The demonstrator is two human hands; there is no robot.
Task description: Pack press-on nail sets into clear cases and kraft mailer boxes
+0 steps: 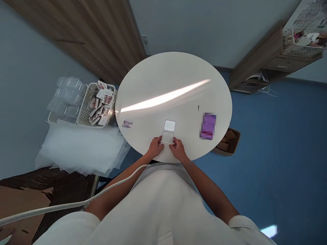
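Observation:
A small transparent plastic box lies on the white round table close to its near edge. Its hinged lid is tipped back, away from me, with a white panel showing in it. At the box's left side, my left hand grips the edge between bent fingers and thumb. My right hand pinches the opposite side in the same way. Whether anything thin lies inside the box is too small to tell. To the left on the table is a card with purple patterned pieces.
A pixelated purple item and a tiny dark red piece lie on the table's right side. Left of the table stand a white basket of cards, stacked transparent boxes and translucent sheets. A cardboard box sits at right.

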